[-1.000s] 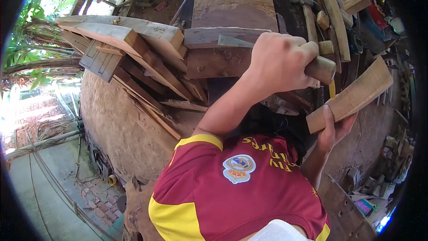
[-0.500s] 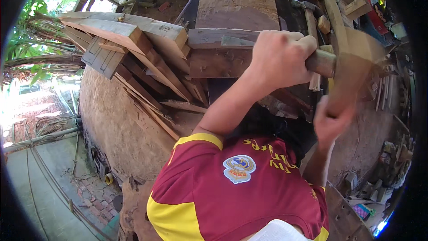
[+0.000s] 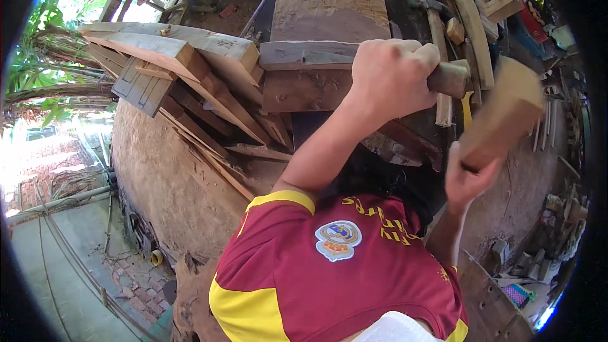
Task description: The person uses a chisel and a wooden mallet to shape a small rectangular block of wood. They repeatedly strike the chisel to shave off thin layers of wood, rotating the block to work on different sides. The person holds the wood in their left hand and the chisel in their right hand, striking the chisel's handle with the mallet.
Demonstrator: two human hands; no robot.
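My left hand [image 3: 394, 79] is wrapped round a chisel by its wooden handle [image 3: 451, 80], whose butt end sticks out to the right of the fist. The chisel's grey blade [image 3: 322, 57] points left and lies against the edge of a wooden piece [image 3: 278, 56] on the bench. My right hand [image 3: 467, 180] grips a wooden mallet; its blocky head [image 3: 503, 111] is blurred by motion and stands apart from the chisel's butt. The mallet's handle is mostly hidden by the head and the fingers. Beyond the wooden piece lies a flat board [image 3: 332, 12].
On the dark bench to the right lie a hammer [image 3: 437, 31], a small wood block [image 3: 455, 30] and a long curved wooden piece [image 3: 472, 28]. Planks [image 3: 215, 54] lean at the left, jutting toward my left arm. Scrap wood [image 3: 544, 253] is heaped at the far right.
The mallet has come away from the chisel's butt, its head now further right with a gap between them. My left hand and the chisel hold nearly the same place.
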